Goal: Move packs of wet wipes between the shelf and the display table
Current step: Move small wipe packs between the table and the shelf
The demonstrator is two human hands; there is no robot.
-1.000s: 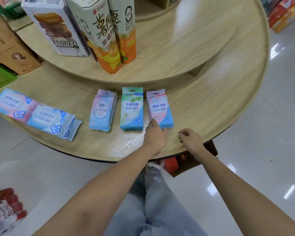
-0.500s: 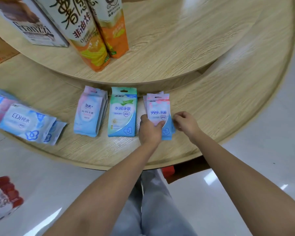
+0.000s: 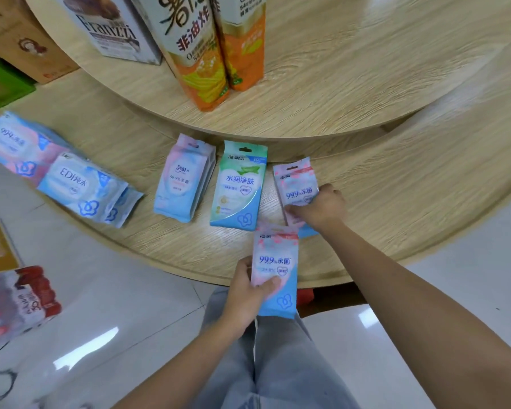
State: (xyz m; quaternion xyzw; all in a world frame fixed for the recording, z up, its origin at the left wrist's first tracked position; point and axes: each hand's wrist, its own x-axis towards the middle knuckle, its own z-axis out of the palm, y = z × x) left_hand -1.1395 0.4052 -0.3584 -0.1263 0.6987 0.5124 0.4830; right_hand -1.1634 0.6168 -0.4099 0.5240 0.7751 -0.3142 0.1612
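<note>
My left hand grips a pink-and-blue pack of wet wipes, lifted off the round wooden display table and held above its front edge. My right hand grips a second pink-and-blue pack that still lies on the table's lower tier. A green-and-blue pack lies just left of it, and a stack of pale pink-and-blue packs lies further left. Larger wipe packs sit at the table's left edge.
Tall snack boxes and a Franzzi box stand on the raised upper tier. Brown and green cartons are at the far left. A shrink-wrapped pack of bottles sits on the white tiled floor.
My left hand has lifted the top pink pack off the pile and drawn it back toward me. My right hand has moved onto the pack left on the table and taken hold of it.
</note>
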